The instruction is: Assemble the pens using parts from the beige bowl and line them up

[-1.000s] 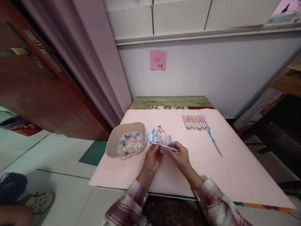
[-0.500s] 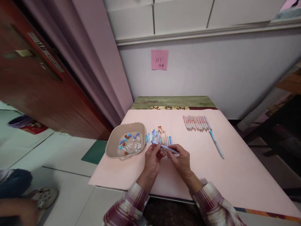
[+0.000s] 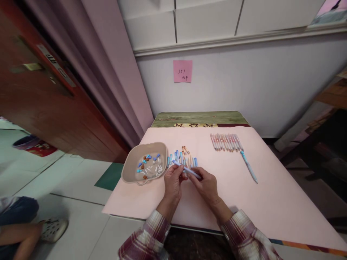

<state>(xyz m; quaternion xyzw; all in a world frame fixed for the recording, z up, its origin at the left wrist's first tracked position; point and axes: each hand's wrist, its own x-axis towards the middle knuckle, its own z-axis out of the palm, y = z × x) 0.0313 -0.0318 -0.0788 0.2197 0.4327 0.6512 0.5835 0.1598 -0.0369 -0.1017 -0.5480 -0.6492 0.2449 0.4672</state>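
A lavender-blue pen [image 3: 187,169] is held slantwise over the table between both hands. My left hand [image 3: 173,182] pinches it near its upper left end, thumb on top. My right hand [image 3: 205,183] grips the lower right part, its fingers closed around the barrel. Just beyond the hands lie loose pen parts [image 3: 177,155], blue, white and tan tubes, partly hidden by the fingers. Left of them, a beige basin [image 3: 126,169] holds small blue and brown pieces and short white sticks. At the right, a single pen with a light blue top [image 3: 248,167] lies slanted.
A row of several clear pens [image 3: 226,142] with reddish marks lies at the back right of the pink-covered table [image 3: 244,209]. A pink note [image 3: 182,71] is stuck on the wall. A door [image 3: 54,94] stands at the left; another person's leg [image 3: 24,234] shows at lower left.
Both hands and the pen have shifted slightly left in view. The pen stays held between them, and the things on the table look the same.
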